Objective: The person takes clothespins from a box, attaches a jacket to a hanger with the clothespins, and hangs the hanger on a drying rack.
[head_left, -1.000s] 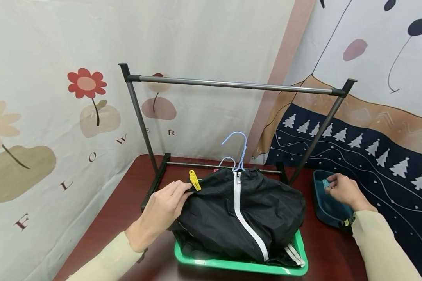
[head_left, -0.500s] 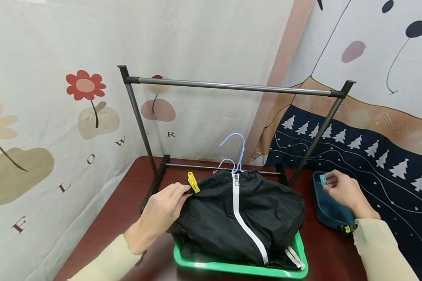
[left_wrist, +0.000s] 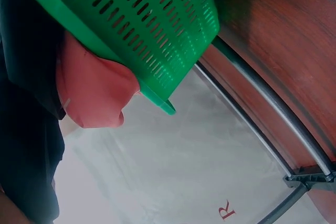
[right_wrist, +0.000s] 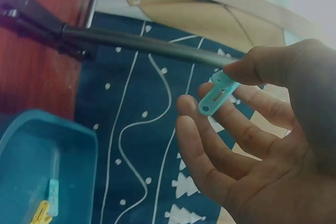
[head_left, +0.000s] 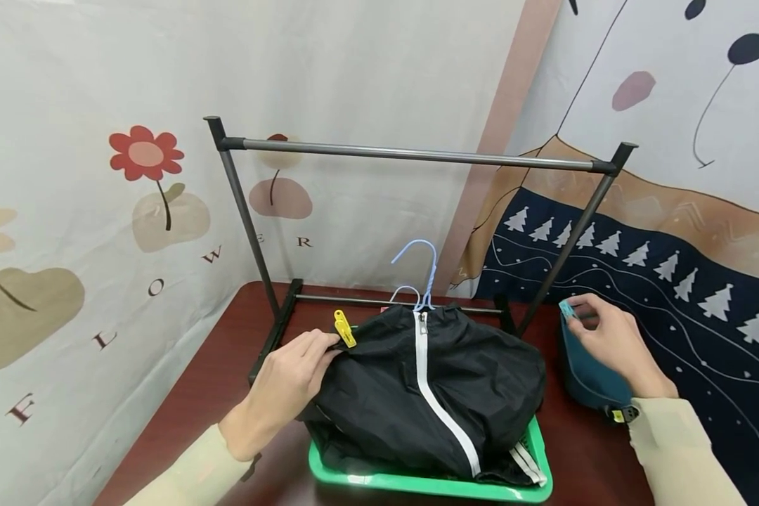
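A black jacket (head_left: 379, 400) with a white zipper lies in a green basket (head_left: 430, 488), on a light blue hanger (head_left: 431, 274) whose hook points up. My left hand (head_left: 284, 376) pinches the jacket at its left shoulder, beside a yellow clothespin (head_left: 344, 329) clipped there. On the right, my right hand (head_left: 616, 344) holds a light blue clothespin (head_left: 567, 310) above a dark blue bin (head_left: 591, 379). In the right wrist view the thumb presses that clothespin (right_wrist: 218, 95) against the fingers. Black cloth (left_wrist: 31, 114) covers much of the left wrist view's left side.
A metal garment rack (head_left: 411, 152) stands behind the basket on the dark red table (head_left: 202, 393). A second, paler hanger hook (head_left: 406, 288) shows beside the first. Reddish cloth (left_wrist: 94, 87) hangs over the basket rim. Another blue clothespin (right_wrist: 53, 196) and a yellow one (right_wrist: 41, 213) lie in the bin.
My right hand has lifted from inside the bin up and to the left, bringing the blue clothespin to the bin's far rim. The left hand keeps its grip on the jacket.
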Motion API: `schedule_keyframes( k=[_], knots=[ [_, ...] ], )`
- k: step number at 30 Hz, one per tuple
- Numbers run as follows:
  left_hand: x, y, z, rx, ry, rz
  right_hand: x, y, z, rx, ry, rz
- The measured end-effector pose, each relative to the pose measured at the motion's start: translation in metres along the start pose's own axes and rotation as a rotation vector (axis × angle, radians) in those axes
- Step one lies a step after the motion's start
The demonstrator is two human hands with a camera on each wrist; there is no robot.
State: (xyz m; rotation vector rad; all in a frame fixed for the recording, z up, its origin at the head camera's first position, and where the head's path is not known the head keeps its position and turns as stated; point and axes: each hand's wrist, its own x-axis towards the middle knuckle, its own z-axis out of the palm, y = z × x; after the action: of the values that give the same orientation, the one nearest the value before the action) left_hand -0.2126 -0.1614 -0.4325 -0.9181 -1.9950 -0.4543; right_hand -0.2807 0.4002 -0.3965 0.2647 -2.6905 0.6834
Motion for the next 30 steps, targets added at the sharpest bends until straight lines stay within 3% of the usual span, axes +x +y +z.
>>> schedule_keyframes(
  k=[7,12,21,26,30],
  knots=[
    [0.003,-0.001,-0.001,0.005,-0.039,-0.036,-0.002,-0.019,-0.003,0.007,0.088,-0.07],
    [0.005,-0.004,0.002,0.004,0.001,-0.004,-0.004,-0.032,-0.002,0.036,0.127,-0.116],
    [0.003,-0.005,0.005,-0.005,-0.006,-0.013,-0.012,-0.054,0.0,0.09,0.135,-0.12],
    [-0.001,-0.003,0.005,-0.01,-0.036,-0.045,-0.016,-0.066,0.002,0.103,0.144,-0.157],
    [-0.001,-0.003,0.006,-0.013,-0.025,-0.03,-0.019,-0.075,0.003,0.113,0.146,-0.182]
  ],
)
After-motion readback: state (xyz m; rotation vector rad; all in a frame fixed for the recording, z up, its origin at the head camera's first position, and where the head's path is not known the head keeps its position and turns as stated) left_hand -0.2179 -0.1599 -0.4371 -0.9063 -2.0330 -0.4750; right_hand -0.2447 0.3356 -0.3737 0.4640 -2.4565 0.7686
